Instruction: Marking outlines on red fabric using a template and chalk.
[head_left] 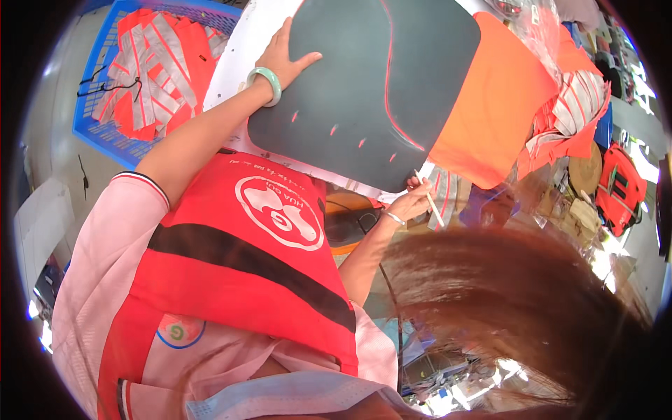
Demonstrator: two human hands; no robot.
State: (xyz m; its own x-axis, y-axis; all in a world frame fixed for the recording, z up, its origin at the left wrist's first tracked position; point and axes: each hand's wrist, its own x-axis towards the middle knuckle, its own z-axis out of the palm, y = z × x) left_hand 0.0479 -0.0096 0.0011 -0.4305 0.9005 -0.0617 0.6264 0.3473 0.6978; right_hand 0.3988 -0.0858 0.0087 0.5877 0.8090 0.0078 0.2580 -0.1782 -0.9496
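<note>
A dark grey-green sheet (350,84) with rounded corners lies on the white work surface (231,66). One long, thin red curve and several short red dashes show on it. My left hand (283,63), with a pale green bangle at the wrist, rests on the sheet's left edge, thumb and fingers apart. By the sheet's near right corner, my right hand (409,203) is closed around a slim white pen (435,208). The pen's upper tip is close to the sheet's edge; I cannot tell if it touches.
A blue plastic basket (87,115) at far left holds orange pieces with silvery strips (157,73). Orange fabric (490,105) lies right of the sheet, with more striped orange pieces (577,105) beyond. A red-orange bag (621,189) is at far right. Loose hair (504,301) covers the lower right.
</note>
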